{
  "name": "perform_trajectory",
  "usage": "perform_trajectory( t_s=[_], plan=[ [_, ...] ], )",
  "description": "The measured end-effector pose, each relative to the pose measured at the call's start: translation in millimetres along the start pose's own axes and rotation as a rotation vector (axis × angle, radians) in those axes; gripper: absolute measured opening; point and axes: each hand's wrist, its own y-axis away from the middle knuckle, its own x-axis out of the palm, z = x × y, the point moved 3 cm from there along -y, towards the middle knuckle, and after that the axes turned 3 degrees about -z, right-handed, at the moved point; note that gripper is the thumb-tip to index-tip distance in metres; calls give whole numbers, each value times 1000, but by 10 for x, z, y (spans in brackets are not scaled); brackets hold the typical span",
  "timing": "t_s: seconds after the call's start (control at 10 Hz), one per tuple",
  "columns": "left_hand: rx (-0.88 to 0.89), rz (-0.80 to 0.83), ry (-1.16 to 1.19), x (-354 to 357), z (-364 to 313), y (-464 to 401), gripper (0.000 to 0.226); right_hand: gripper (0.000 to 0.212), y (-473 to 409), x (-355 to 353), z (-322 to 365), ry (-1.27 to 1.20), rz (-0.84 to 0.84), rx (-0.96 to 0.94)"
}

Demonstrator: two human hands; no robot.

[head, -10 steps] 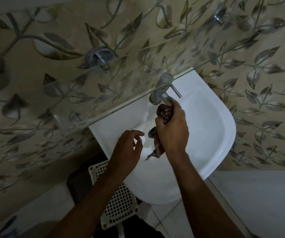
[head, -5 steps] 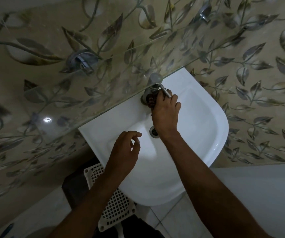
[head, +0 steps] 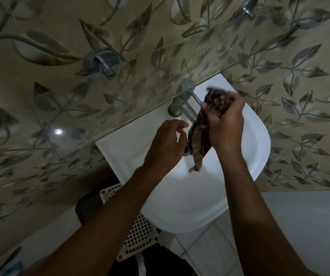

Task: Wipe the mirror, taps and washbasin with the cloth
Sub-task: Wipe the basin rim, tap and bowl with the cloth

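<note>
The white washbasin (head: 257, 148) juts from the leaf-patterned wall, its chrome tap (head: 182, 104) at the back edge under the glass shelf (head: 120, 80). The patterned cloth (head: 200, 134) hangs long and near-vertical just beside the spout, over the bowl. The right hand (head: 225, 124) grips its top, nearest the tap; the left hand (head: 166, 144) hovers close by, fingers loosely curled, holding nothing.

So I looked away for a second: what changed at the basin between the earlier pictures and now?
The right hand, gripping the cloth, went up to the tap and has come back beside its spout, the cloth hanging again over the washbasin. The left hand moved closer to the cloth, holding nothing. The tap stayed put.
</note>
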Motion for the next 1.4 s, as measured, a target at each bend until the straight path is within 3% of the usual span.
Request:
perform_trajectory(
  t_s=[0.1,0.2,0.3,0.5,0.6,0.7,0.9,1.0,1.1,1.2,1.3,1.4],
  plan=[
    [17,-54,17,-57,-36,-66,19,36,-295,87,317,110,-143,-124],
    [-1,-97,19,-100,8,-49,22,12,-434,452,467,152,-73,-181],
    [-38,-114,-2,-122,20,-31,23,34,-364,662,607,169,34,-251],
    [-49,-126,2,-247,38,11,25,32,-458,860,331,223,51,-368],
    [-75,-136,9,-286,90,15,26,25,-442,898,226,117,59,-181],
    [-124,-178,29,-340,148,0,26,30,-370,860,404,99,98,-195],
    [-168,-230,66,-443,199,20,24,37,-245,970,329,239,174,-622],
    [-173,-243,61,-453,203,6,24,36,-45,1134,0,298,352,-813],
    [-171,-254,71,-472,197,2,22,34,108,1231,-38,291,419,-888],
    [-181,-242,62,-476,195,4,22,28,270,1205,15,130,436,-731],
    [-187,-226,57,-483,214,0,21,38,390,1150,-118,-81,510,-271],
    [-191,-208,37,-485,268,-4,21,25,601,1030,-261,-387,493,235]
  ],
)
